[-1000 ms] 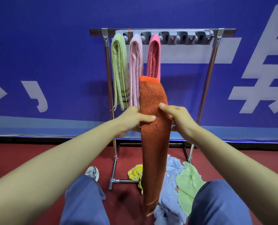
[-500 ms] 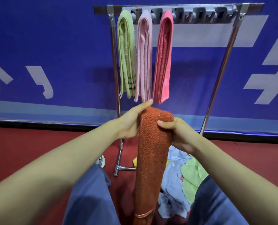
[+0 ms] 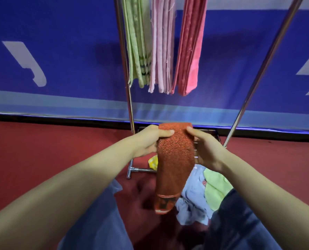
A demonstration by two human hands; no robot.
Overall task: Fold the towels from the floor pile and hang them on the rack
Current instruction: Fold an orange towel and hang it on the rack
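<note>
An orange towel (image 3: 174, 163), folded into a narrow strip, hangs down in front of me. My left hand (image 3: 148, 140) grips its top left edge with the thumb across the front. At the top right edge my right hand (image 3: 207, 150) holds it, thumb on the front. Behind stands the metal rack (image 3: 127, 98), with a green towel (image 3: 138, 42), a pale pink towel (image 3: 161, 44) and a darker pink towel (image 3: 190, 46) hanging side by side. The floor pile (image 3: 199, 193) of blue, green and yellow cloths lies under the rack, partly hidden by the orange towel.
A blue banner wall (image 3: 59, 51) runs behind the rack. The floor (image 3: 41, 150) is red. My knees in blue trousers (image 3: 99, 222) fill the bottom of the view. The rack's right post (image 3: 258, 73) slants upward, and its foot bar (image 3: 137, 170) lies on the floor.
The towel's top has come down from the height of the hanging towels to below them. Both hands came down with it. The view has tilted down, so the rack's top bar is out of frame.
</note>
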